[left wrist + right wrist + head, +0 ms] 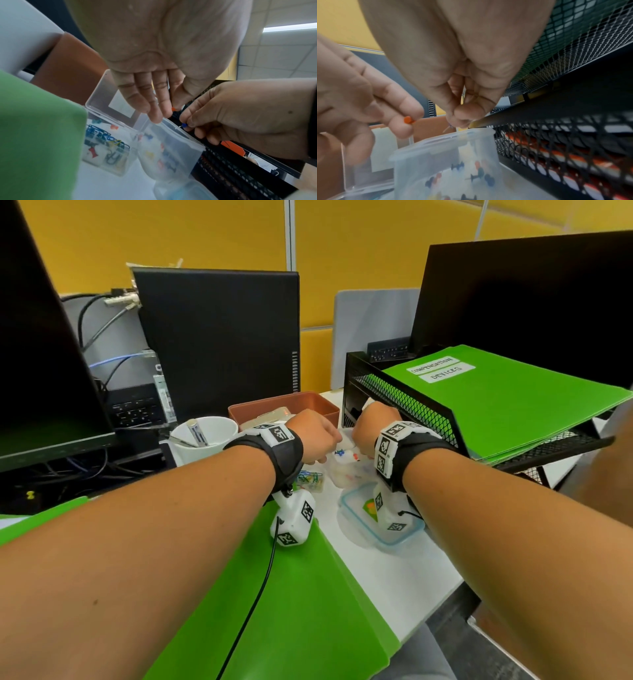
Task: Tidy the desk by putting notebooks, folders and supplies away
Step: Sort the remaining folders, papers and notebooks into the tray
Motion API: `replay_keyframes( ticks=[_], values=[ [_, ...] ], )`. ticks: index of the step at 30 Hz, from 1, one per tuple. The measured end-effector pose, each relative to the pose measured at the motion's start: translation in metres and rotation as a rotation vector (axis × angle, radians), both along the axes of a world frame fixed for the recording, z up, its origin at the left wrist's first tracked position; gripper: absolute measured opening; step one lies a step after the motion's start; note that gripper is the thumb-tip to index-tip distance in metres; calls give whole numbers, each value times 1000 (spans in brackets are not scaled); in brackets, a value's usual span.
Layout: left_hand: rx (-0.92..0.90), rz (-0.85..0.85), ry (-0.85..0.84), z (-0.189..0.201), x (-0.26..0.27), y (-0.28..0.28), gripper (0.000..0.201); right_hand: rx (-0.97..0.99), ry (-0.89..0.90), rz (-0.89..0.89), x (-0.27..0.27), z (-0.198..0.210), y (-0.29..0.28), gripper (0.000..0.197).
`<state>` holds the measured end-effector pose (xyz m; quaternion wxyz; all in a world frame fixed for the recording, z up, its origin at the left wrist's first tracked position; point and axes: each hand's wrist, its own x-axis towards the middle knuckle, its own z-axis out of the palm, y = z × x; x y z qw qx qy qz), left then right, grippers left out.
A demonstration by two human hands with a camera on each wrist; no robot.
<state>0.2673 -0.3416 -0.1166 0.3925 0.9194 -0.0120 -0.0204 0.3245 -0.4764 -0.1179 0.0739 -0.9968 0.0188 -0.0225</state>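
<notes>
A small clear plastic box (171, 147) of coloured push pins (475, 177) stands open on the white desk beside the black mesh tray. Both hands hover just above its rim. My left hand (315, 436) pinches an orange push pin (173, 108) between thumb and fingertips; the same orange pin (407, 120) shows in the right wrist view. My right hand (371, 426) pinches a blue push pin (184, 125), its metal point sticking out below the fingers. A green folder (291, 594) lies on the desk under my left forearm.
A black mesh tray (404, 402) at the right carries a labelled green folder (507, 409). A clear box of paper clips (106, 146), a blue-rimmed lid (356, 517), a brown tray (322, 405), a white mug (219, 436) and monitors surround the hands.
</notes>
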Motion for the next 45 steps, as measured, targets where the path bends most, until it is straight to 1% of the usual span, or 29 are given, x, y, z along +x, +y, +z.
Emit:
replay_keyframes(
  ticks=[2, 5, 7, 10, 14, 16, 20, 22, 23, 26, 28, 30, 32, 35, 40, 45],
  values=[
    [2, -16, 20, -4, 4, -3, 22, 63, -18, -15, 0, -4, 0, 17],
    [-7, -42, 45, -6, 3, -5, 34, 136, 15, -32, 0, -7, -4, 15],
    [-13, -50, 46, -5, 2, -4, 38, 173, 28, -26, -4, -4, -3, 17],
    [-21, -41, 29, 0, -4, 1, 35, 165, -3, 4, -11, 2, 1, 18],
    [-42, -21, 23, 11, -19, 18, 22, 170, -24, 63, -27, 18, 17, 16],
    [-47, -3, 24, 15, -30, 29, 21, 192, 9, 98, -38, 25, 29, 20],
    [-3, 23, 42, 27, -54, 63, 23, 169, 85, 268, -64, 38, 60, 23],
    [68, 13, 45, 35, -68, 85, 19, 132, 94, 334, -78, 45, 78, 25],
    [94, 23, 36, 38, -76, 97, 21, 116, 95, 354, -86, 49, 88, 28],
    [128, 102, 15, 47, -104, 138, 25, 154, 68, 429, -109, 59, 121, 31],
    [146, 167, 0, 53, -125, 166, 23, 172, 74, 482, -128, 65, 147, 26],
    [162, 214, 1, 59, -144, 196, 17, 238, 113, 518, -145, 69, 172, 21],
    [167, 264, 7, 63, -165, 225, 11, 254, 134, 584, -163, 73, 200, 18],
    [192, 346, 13, 66, -196, 267, 11, 258, 177, 706, -187, 78, 243, 19],
    [187, 485, 35, 65, -248, 328, 12, 351, 311, 862, -224, 75, 314, 21],
    [190, 632, 112, 59, -308, 376, 12, 312, 395, 1008, -270, 63, 383, 20]
  ],
)
